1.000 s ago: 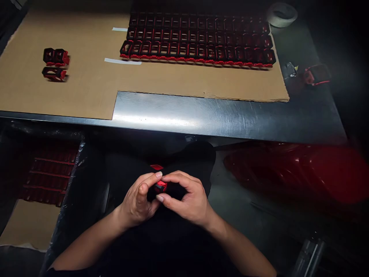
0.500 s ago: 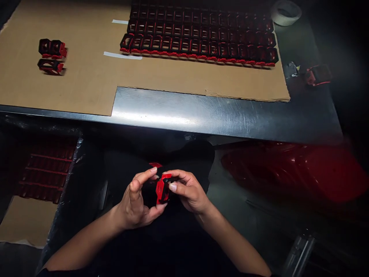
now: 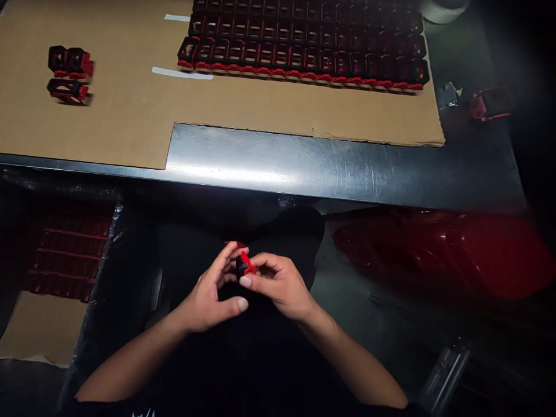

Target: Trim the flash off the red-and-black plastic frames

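Note:
Between thumb and fingers, my right hand [image 3: 280,286] pinches a small red-and-black plastic part [image 3: 247,262], held over my dark-clothed lap. My left hand [image 3: 211,298] is beside it with the thumb spread away and the fingers curved behind the part. Whether those fingertips touch it, I cannot tell. Some of the part's dark side is hidden by my fingers and lost against the dark clothing. Just above my left fingertips shows a small red piece [image 3: 234,244], mostly covered.
Rows of similar red-and-black parts [image 3: 264,55] stand on a cardboard sheet [image 3: 121,116] over a metal table [image 3: 269,156]. A few more lie at left [image 3: 69,62]. A tape roll [image 3: 445,10] is far right. A box holding parts [image 3: 69,255] sits lower left; red plastic bag [image 3: 434,249] lies right.
The red-and-black part has been turned in my right hand. My left thumb has come away from its lower end, and the left fingers have curled in closer. The view has shifted slightly.

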Tool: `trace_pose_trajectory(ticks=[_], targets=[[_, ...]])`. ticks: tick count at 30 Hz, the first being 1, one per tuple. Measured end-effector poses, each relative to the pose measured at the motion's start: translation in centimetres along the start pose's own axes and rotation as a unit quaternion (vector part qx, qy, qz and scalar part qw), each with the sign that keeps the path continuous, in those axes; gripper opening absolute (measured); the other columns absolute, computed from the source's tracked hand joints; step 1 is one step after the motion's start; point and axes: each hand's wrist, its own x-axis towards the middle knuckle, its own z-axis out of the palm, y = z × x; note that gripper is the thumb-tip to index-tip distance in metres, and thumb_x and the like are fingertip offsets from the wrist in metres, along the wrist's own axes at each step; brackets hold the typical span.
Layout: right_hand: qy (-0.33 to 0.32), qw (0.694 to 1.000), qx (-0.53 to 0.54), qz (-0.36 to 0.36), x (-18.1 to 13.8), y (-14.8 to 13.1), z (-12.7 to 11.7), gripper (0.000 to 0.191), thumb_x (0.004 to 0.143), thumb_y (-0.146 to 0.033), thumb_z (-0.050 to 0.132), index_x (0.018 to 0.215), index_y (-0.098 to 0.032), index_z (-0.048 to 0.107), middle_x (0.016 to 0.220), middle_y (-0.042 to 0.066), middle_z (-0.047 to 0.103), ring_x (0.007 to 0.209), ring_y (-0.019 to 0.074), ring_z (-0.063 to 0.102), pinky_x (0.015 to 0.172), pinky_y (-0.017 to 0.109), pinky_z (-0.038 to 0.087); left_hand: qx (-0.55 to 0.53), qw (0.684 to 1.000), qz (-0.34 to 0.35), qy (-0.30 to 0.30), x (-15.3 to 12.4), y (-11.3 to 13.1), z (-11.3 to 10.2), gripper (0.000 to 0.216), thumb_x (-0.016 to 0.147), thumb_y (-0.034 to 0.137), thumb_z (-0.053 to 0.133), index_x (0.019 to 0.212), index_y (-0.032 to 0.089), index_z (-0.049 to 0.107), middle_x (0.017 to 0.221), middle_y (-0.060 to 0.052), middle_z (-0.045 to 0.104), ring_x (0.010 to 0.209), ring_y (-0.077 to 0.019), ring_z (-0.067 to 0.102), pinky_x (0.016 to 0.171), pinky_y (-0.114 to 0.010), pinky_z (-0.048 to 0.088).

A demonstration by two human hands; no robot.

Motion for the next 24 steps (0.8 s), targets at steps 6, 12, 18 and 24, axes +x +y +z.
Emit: trace_pose_trajectory(ticks=[6,12,18,24], targets=[[-0.061,0.882,-0.394,-0.252,-0.7,-3.4,-0.6,0.016,0.089,-0.017,0.070,0.102,-0.025,0.079,0.093,0.004,0.076,0.084,0.0181,0.065,0.076,0.032,0.054,-0.160,0.987,0.025,-0.018,0.3,0.0,-0.4,0.051,0.082,0.037,0.077,0.130,0.029,0.061,0.142,-0.012,0.059,0.125,-0.0284,0.063,0.102,-0.043,0.055],[0.006,0.976,-0.212,-0.048,-0.8,-3.2,-0.6,0.022,0.084,-0.018,0.067,0.105,-0.019,0.075,0.091,0.005,0.079,0.076,0.0174,0.073,0.062,0.026,0.056,0.126,0.948,0.272,0.107,-0.1,-0.5,-0.5,0.082,0.074,0.019,0.083,0.146,0.026,0.044,0.141,-0.014,0.051,0.130,-0.0268,0.056,0.104,-0.046,0.054],[-0.007,0.987,-0.138,0.088,-0.8,-2.9,0.6,0.016,0.084,-0.029,0.071,0.091,-0.018,0.078,0.077,0.004,0.078,0.066,0.0172,0.072,0.061,0.026,0.055,0.291,0.879,0.360,0.117,0.2,-1.1,-0.8,0.095,0.074,0.023,0.085,0.153,0.022,0.033,0.130,-0.014,0.060,0.124,-0.0276,0.059,0.098,-0.050,0.058],[-0.005,0.989,-0.114,0.098,-0.8,-3.1,0.5,0.015,0.084,-0.029,0.071,0.089,-0.018,0.079,0.073,0.003,0.076,0.065,0.0158,0.070,0.060,0.025,0.051,0.260,0.886,0.367,0.112,0.1,-1.6,-0.7,0.099,0.070,0.017,0.086,0.153,0.018,0.033,0.134,-0.016,0.057,0.128,-0.0270,0.057,0.097,-0.044,0.060]])
